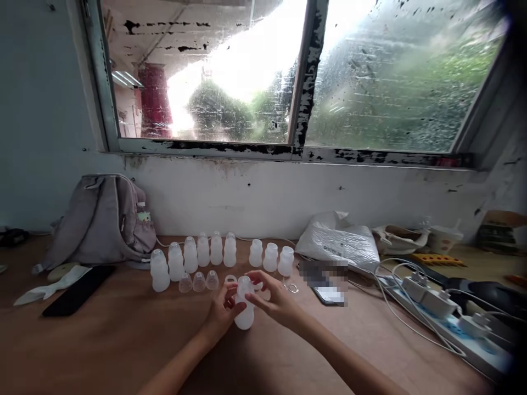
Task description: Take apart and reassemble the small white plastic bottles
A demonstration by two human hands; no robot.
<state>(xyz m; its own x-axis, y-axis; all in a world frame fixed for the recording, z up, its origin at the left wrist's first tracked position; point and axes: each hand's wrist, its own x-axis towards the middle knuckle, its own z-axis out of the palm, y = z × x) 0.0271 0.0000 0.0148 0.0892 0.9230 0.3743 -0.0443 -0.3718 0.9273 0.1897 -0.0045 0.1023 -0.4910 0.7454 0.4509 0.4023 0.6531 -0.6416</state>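
A frosted white baby bottle stands upright on the table in front of me. Fingers of my left hand are wrapped round its left side. On the other side, my right hand grips the bottle near its top. Three clear dome caps sit in a row to the left. Beyond my hands lies a pale ring, and another ring is to the right. Several capped bottles line the back left; three bottles without domes stand at the back right.
At left are a grey backpack, a dark flat slab and white cloth. To the right are a phone, a silvery plastic bag and a power strip with plugs and looping white cables.
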